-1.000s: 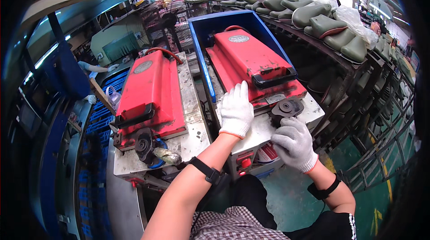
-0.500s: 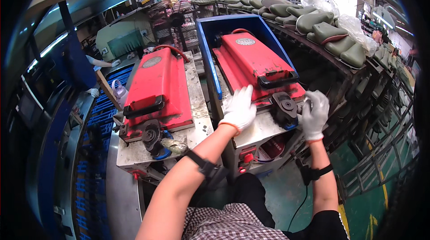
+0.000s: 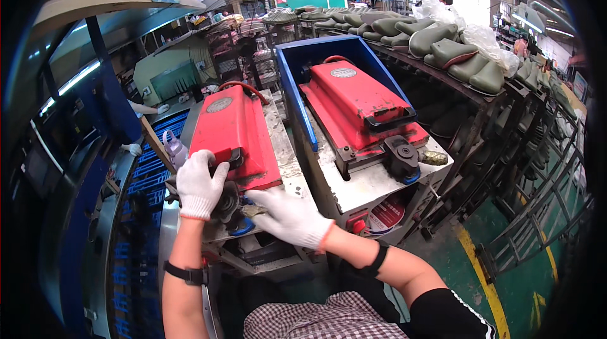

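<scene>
Two red machine covers with black handles stand before me. At the left red cover (image 3: 235, 123), my left hand (image 3: 197, 186), in a white glove, closes over the left part of its black handle (image 3: 236, 159). My right hand (image 3: 292, 217), also gloved, reaches across to the left machine. Its fingers are round the tape-wrapped lever (image 3: 254, 210) beside a black clamp block (image 3: 227, 203) on a blue base; some fingertips are hidden. The right red cover (image 3: 360, 102) lies down, its own black clamp (image 3: 402, 157) and taped lever (image 3: 434, 157) untouched.
A blue open housing (image 3: 294, 86) surrounds the right machine. Many green boots (image 3: 436, 42) lie on a rack at the back right. A blue conveyor (image 3: 140, 178) runs along the left, with another person's arm (image 3: 148, 109) beyond. A metal rack (image 3: 537, 212) stands on the right floor.
Both hands have moved left from the right machine to the left one. My left hand has come onto its cover handle; my right hand has left the right lever and taken the left lever.
</scene>
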`<state>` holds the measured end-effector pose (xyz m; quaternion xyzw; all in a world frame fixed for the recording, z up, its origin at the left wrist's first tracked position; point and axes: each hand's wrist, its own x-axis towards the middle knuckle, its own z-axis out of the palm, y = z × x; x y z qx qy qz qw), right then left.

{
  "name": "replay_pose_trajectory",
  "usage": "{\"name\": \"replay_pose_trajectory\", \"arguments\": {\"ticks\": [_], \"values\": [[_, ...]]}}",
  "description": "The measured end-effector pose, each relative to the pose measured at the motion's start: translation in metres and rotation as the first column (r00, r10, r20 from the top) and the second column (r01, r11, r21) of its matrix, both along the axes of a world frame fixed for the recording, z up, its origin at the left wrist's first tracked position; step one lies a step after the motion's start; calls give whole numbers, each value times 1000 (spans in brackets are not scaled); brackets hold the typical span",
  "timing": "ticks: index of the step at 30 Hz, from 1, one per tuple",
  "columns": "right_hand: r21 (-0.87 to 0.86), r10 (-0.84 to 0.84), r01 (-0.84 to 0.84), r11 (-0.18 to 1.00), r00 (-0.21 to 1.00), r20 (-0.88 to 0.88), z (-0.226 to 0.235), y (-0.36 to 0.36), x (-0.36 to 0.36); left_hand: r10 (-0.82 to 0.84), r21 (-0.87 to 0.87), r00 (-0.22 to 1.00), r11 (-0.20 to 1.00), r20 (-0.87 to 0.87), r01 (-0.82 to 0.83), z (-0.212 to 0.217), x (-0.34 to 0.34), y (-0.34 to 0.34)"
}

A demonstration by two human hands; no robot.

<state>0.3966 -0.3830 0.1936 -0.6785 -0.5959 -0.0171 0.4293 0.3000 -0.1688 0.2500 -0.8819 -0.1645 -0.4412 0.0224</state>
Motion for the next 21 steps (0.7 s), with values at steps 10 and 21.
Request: {"name": "replay_pose_trajectory", "arguments": {"ticks": [10,21], "values": [[-280,-100,131,951,988,119,12,44,-25,-6,114,941,992,-338,47,12,2,17],[-172,-180,198,965,977,114,-4,48,-26,-481,-736,684,665,-549,-124,52,35,30]]}}
